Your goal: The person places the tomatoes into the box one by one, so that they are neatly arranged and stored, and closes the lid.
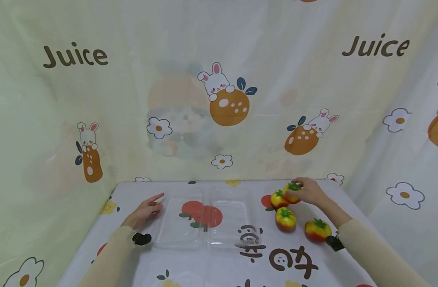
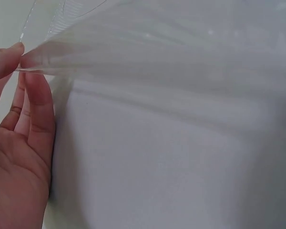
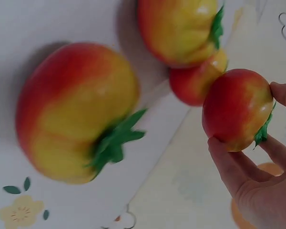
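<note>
Yellow-and-red fruit with green leafy tops, four pieces, all toward the right side of the bench (image 1: 194,267). Held fruit (image 1: 292,194): gripped between thumb and fingers of the right hand (image 1: 310,192), these spread to the fruit's width. Rear fruit (image 1: 278,199): just beside the held one; whether they touch cannot be told. Middle fruit (image 1: 285,220): nearer the person. Front fruit (image 1: 317,231): near the right wrist, apart from the others. Clear plastic container (image 1: 206,227), one: two halves spread side by side, left of the fruit. Left hand (image 1: 147,211): thumb and finger nearly together, pinching the container's edge. Printed curtain (image 1: 276,79): behind the bench, rabbits and "Juice" lettering.
</note>
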